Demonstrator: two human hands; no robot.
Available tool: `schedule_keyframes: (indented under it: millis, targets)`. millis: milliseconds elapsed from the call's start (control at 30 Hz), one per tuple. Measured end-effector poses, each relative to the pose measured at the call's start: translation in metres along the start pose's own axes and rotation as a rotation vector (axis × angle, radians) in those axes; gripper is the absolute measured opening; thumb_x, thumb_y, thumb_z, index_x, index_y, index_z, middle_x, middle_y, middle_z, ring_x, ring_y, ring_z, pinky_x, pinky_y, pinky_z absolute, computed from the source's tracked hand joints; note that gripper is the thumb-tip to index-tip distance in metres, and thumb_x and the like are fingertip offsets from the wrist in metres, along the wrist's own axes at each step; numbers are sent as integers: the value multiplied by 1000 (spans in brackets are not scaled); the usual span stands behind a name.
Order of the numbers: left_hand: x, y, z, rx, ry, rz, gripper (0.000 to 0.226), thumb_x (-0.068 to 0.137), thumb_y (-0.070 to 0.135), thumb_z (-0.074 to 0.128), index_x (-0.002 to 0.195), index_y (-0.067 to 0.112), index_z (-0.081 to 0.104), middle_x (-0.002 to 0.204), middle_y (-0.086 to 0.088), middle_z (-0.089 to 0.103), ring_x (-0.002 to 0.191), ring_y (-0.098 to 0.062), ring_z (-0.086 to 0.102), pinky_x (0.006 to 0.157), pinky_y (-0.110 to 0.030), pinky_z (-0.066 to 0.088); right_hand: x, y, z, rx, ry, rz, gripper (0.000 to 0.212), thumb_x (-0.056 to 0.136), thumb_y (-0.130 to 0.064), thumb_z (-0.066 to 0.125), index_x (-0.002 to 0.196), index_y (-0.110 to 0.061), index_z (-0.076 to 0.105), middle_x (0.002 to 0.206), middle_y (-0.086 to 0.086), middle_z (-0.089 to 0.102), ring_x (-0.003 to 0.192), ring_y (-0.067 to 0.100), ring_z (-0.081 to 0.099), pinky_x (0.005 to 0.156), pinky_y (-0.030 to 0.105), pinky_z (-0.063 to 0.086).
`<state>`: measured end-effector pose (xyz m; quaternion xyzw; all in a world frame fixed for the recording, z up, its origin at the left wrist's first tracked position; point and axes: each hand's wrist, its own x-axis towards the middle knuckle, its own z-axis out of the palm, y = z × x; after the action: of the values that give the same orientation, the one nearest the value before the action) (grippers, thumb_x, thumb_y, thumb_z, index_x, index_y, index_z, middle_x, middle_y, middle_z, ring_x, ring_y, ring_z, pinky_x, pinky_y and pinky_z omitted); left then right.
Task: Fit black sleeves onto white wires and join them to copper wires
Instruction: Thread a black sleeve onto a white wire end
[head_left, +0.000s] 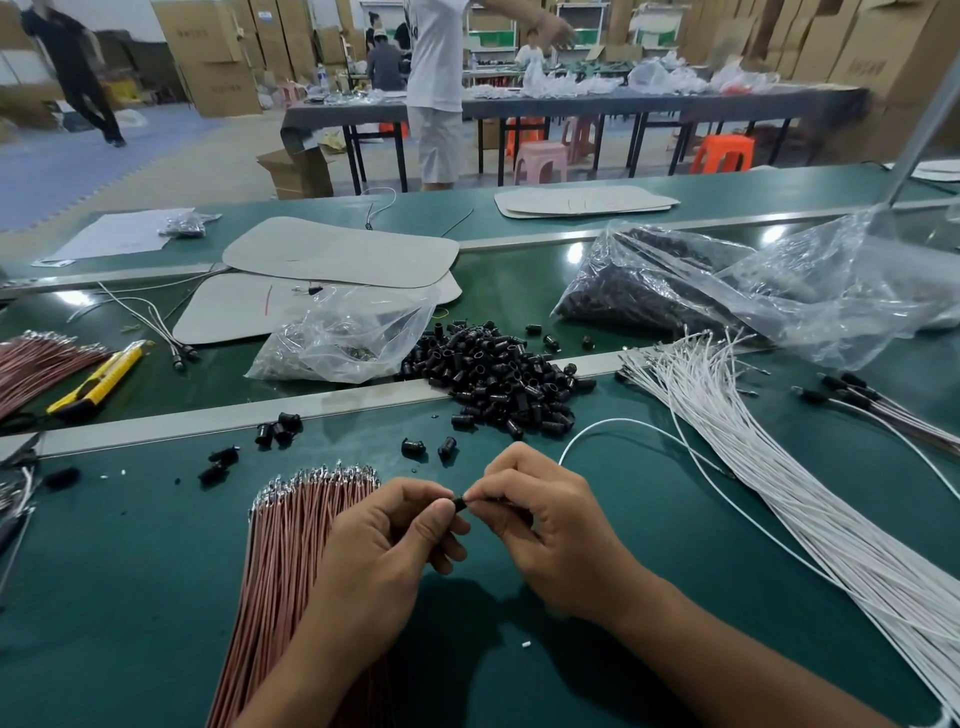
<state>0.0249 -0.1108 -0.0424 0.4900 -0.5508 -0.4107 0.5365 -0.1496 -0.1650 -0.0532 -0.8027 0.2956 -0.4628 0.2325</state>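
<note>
Observed: black sleeve pinched by left hand, white wire by right hand. Wire is best fed straight, sleeve held steady.

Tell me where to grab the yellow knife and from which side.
Grip the knife across its mid-body, coming down from above on its right side. It lies flat and slanted on the belt, so its long straight flanks suit a pinch. Copper wires crowd its left flank, while the right one looks free.

both hands pinching black sleeve, green table
</note>
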Motion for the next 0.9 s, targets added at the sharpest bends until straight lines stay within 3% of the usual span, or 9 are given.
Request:
schedule_keyframes:
  millis: [167,267,433,567,633,733,900]
  targets:
    - [1,-5,-1,40,9,13,8,85,4,68,92,7,70,78,-12,73,68,-24,70,63,-30,59,0,2,2,-18,24,-9,3,88,-9,75,90,-10,75,76,-4,52,66,6,53,61,18,44]
    - [2,-7,-4,58,25,30,16,84,0,70,90,14,73,79,-10,74,70,-19,71,64,-23,57,2,3,-1,-49,8,-12,3,87,-10,76,86,-9,73,77,-11,50,68,-1,50,65,11,38]
    - [0,-12,-2,84,-21,28,28,83,3,72,90,30,72,80,-8,74,73,-23,72,68,-25,58,3,2,-3,-108,-25,-34,4,88,-8,74,84,-8,74,76,-2,52,66,4,48,65,12,38]
    - [1,-12,0,91,23,29,20,86,1,70,88,21,72,79,-8,74,70,-19,72,65,-23,57,3,3,-3,-100,-52,-48,3,90,-7,72,87,-6,73,79,1,56,69,7,52,66,14,42]
    - [1,-10,-2,99,27,43,6,86,11,70,90,15,70,79,-7,74,70,-19,71,64,-24,57,3,1,-2,-86,-63,-31,4,92,-11,71,91,-8,73,84,0,59,74,9,57,68,18,46]
    - [0,-7,-4,116,10,53,11,83,23,67,92,16,68,82,-7,72,72,-19,70,64,-25,57,2,1,-1,-113,-40,-1,5,93,-14,70,90,-10,73,85,-4,59,75,6,57,69,17,45]
    - [0,-10,-3,132,4,57,5,86,16,69,91,18,68,83,-6,71,74,-20,70,65,-26,57,0,1,0,-122,1,-26,5,91,-13,72,87,-10,72,83,-6,58,74,2,55,68,12,42]
